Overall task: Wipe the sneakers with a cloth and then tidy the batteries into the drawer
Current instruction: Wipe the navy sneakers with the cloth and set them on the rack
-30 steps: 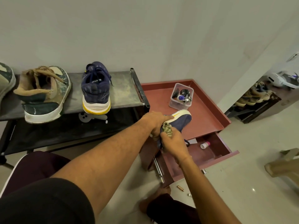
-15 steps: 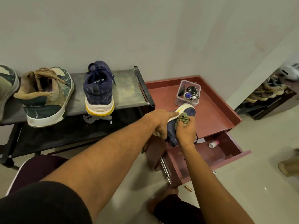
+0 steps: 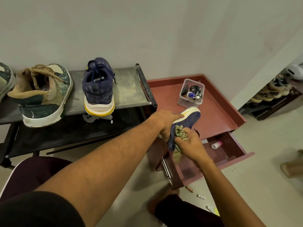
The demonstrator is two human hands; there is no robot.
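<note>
Over the red counter [image 3: 218, 115] at centre frame, my left grip [image 3: 165, 123] clasps the navy sneaker [image 3: 190, 119]; my right grip [image 3: 188, 145] clenches the cloth [image 3: 179, 131] against it. Lower down, batteries [image 3: 189, 189] lie on the floor [image 3: 246, 185] beside the open drawer [image 3: 232, 143].

Near the frame's centre, the held sneaker [image 3: 188, 122] had a navy upper and a white sole with a thin yellow stripe. The cloth [image 3: 180, 133] against it was olive green with faint paler stripes. Left of centre, the second sneaker [image 3: 98, 89] matched: navy, white midsole, yellow bottom edge. At the left, the high-top shoe [image 3: 41, 95] mixed tan with mottled dark green, plus tan laces and a white sole. The shelf [image 3: 127, 89] top was dull grey. The cabinet [image 3: 218, 112] and drawer [image 3: 229, 148], right of centre, were reddish brown. In the drawer, the small bottle [image 3: 216, 145] was white with a pink cap. On the pale beige floor [image 3: 262, 185], low in the frame, lay a copper battery [image 3: 189, 189] and a white battery [image 3: 201, 196].
</note>
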